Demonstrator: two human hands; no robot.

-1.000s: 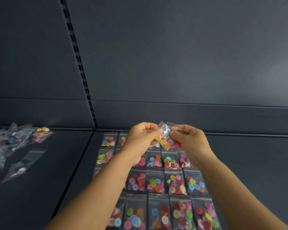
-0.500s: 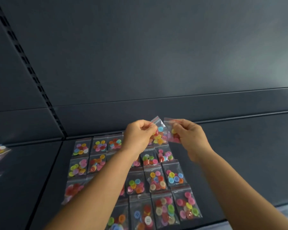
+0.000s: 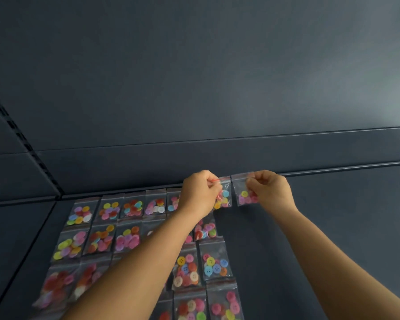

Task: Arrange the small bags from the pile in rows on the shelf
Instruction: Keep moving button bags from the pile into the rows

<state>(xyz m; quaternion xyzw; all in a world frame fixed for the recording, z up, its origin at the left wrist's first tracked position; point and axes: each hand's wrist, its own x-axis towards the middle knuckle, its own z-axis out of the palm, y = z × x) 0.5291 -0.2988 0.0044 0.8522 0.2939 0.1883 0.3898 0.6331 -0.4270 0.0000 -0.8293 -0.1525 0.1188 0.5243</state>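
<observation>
Dark grey metal back panel (image 3: 194, 77); slotted upright (image 3: 21, 137) at left.

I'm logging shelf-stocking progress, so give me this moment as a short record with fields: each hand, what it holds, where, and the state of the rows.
left hand: pinches a small clear bag of coloured buttons by its top edge
right hand: pinches a second bag of buttons by its top
position of held bags: side by side at the right end of the back row, near the shelf's back wall
rows already laid: button bags lie flat in rows on the dark shelf
contact with shelf: cannot tell
</observation>
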